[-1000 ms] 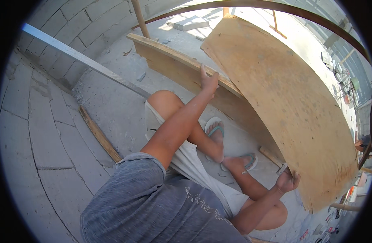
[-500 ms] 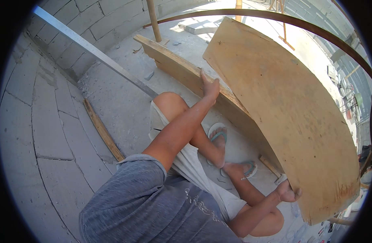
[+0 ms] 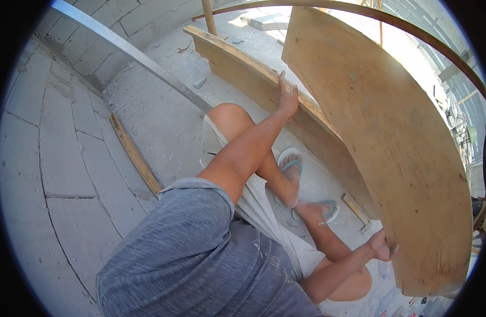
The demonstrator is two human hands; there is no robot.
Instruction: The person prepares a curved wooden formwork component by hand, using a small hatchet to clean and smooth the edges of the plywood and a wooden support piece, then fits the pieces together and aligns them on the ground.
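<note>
My left hand [image 3: 288,99] is closed over the top edge of a long wooden board [image 3: 245,74] standing on its edge in front of my feet. My right hand [image 3: 381,246] grips the near lower edge of a large plywood sheet [image 3: 380,121] with a curved far side. The sheet tilts up beside the board, its inner edge running along the board's top at the middle. Whether the two are joined cannot be made out. On the floor near my right hand, by the board's near end, lies a hammer [image 3: 355,208] with a wooden handle.
Left of my knee, a long metal straightedge [image 3: 137,55] slants to the upper left. A wood strip [image 3: 134,153] lies along the grey block wall [image 3: 68,164]. Behind the sheet arches a thin brown curved strip [image 3: 380,11], near a wooden post [image 3: 209,18].
The plywood sheet has tilted further upright, and its far end sits higher in view. My left hand appears slightly higher and further right, still on the board. My right hand keeps its grip.
</note>
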